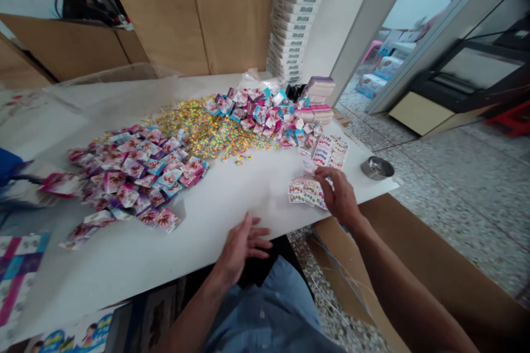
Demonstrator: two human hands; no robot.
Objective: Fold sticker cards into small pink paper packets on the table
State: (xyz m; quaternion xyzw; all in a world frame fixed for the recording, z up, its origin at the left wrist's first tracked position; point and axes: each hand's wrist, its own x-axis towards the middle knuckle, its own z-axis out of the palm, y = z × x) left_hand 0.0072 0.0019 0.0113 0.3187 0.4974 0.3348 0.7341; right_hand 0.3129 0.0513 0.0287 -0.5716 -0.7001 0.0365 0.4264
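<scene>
My right hand (337,193) reaches across the white table (232,198) and lies on a small pile of sticker sheets (304,191) with coloured dots, its fingers curled down onto the sheets. More such sheets (329,151) lie just beyond it. My left hand (244,242) rests at the table's near edge with its fingers spread, holding nothing. A heap of small pink and purple packets (136,174) lies to the left. A spread of tiny shiny coloured pieces (202,129) fills the middle. Another heap of packets (265,113) lies behind that.
A small metal bowl (376,167) stands at the table's right edge. Stacks of flat boxes (321,91) stand at the back right, with a tall stack of white boxes (296,16) against the wall. A cardboard box (414,265) stands on the floor at my right.
</scene>
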